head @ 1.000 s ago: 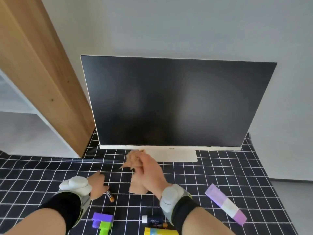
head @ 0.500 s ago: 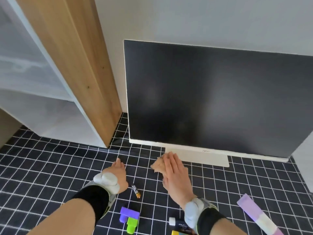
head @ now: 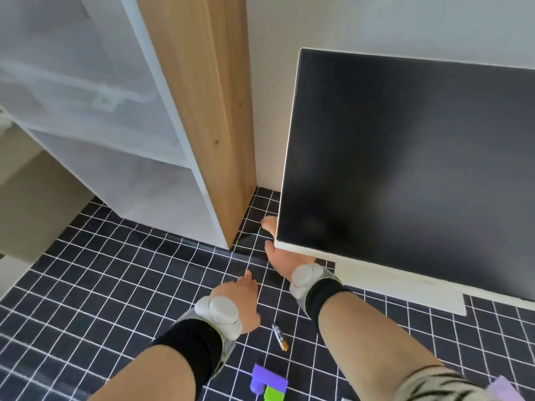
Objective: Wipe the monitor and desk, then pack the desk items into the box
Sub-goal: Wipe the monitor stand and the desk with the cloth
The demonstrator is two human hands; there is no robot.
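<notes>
The dark monitor point(head: 411, 169) stands on its white base point(head: 405, 287) at the right of the black grid desk point(head: 115, 285). My right hand point(head: 285, 260) reaches under the monitor's lower left corner, its fingers hidden behind the screen. A tan cloth point(head: 268, 222) pokes out past the screen's left edge, at the fingertips. My left hand point(head: 241, 296) lies flat on the desk with nothing in it, just left of the right wrist.
A battery point(head: 280, 337) lies near my left wrist. A purple and green block point(head: 267, 384) sits at the bottom edge, and a lilac item point(head: 505, 389) at the bottom right. A wooden panel point(head: 208, 111) and white shelf unit point(head: 115, 140) stand close left of the monitor.
My right hand slid the cloth from in front of the monitor base to under the screen's left corner. The view swung left. My left hand stayed on the desk.
</notes>
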